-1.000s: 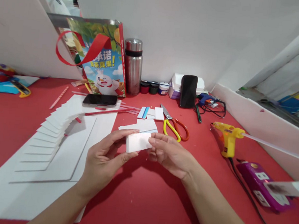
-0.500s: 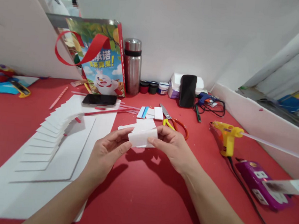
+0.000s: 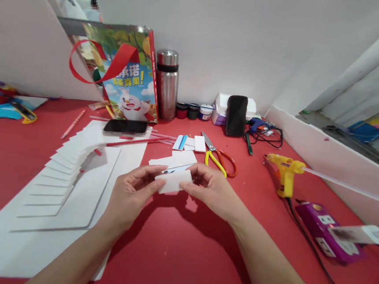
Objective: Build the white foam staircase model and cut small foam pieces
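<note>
Both hands hold one small white foam piece [image 3: 173, 181] just above the red surface [image 3: 183, 247], near its middle. Left hand [image 3: 131, 196]: thumb and forefinger pinch the piece's left edge, other fingers curled under. Right hand [image 3: 212, 190]: fingers pinch the right edge, thumb on top. Piece held roughly flat, tilted a little toward the camera; a thin dark line shows along its upper edge, too small to tell what it is.

Just behind the held piece, more white cut pieces [image 3: 174, 159] lie loose on the surface; further back a few smaller ones, one with a blue stripe [image 3: 182, 142]. Scissors [image 3: 219, 158] with yellow and red handles lie beside them, blades shut. Yellow glue gun [image 3: 286, 177] stands to the right, well apart from the hands, cord running to a purple power strip [image 3: 324, 229].

To the left: a large white sheet [image 3: 34, 243] carrying a stepped fan of white panels [image 3: 62, 170], with red strips [image 3: 133, 142] near its top. A phone [image 3: 125, 126] lies at the sheet's far edge.

Judgement on progress: the stepped assembly looks largely built; several small pieces are cut but unattached, the one in hand among them. No glue visible on it. Joining work appears left to do.
</note>
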Motion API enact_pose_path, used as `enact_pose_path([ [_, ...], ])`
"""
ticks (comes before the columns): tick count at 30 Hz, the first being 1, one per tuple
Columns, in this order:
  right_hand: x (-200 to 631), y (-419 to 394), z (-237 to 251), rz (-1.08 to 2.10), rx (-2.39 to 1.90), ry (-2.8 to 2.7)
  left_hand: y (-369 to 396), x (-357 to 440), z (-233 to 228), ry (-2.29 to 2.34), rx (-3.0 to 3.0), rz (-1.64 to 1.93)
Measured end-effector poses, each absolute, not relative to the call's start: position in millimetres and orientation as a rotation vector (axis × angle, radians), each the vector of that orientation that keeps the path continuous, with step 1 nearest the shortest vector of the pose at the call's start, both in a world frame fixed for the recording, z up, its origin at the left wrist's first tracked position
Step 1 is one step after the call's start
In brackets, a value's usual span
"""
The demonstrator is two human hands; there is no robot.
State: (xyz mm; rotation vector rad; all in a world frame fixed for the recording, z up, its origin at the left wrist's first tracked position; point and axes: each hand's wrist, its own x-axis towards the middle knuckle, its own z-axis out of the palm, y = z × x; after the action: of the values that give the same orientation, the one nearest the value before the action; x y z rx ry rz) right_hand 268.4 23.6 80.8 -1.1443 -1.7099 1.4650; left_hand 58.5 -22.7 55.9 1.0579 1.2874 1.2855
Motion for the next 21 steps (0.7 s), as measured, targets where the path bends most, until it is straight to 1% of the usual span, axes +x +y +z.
enact_pose_path([
  [2, 273.0, 21.1, 87.2, 1.240, -1.187, -1.877, -21.4, 57.7, 56.2, 1.266, 0.977, 1.281],
  [6, 278.8, 11.4, 106.2, 0.588, -1.145, -2.281, -18.7, 55.7, 59.0, 1.240, 0.937, 1.263],
  [9, 274.3, 4.7, 117.3, 0.331, -1.068, -2.477, -19.1, 56.3, 63.1, 1.226, 0.937, 1.243],
  [14, 264.8, 0.8, 119.4, 0.220, -1.033, -2.619, -22.3, 59.8, 69.1, 1.194, 0.936, 1.163],
  [21, 269.2, -6.1, 116.5, 0.269, -1.040, -2.738, -28.2, 64.5, 68.8, 1.192, 0.972, 1.024],
])
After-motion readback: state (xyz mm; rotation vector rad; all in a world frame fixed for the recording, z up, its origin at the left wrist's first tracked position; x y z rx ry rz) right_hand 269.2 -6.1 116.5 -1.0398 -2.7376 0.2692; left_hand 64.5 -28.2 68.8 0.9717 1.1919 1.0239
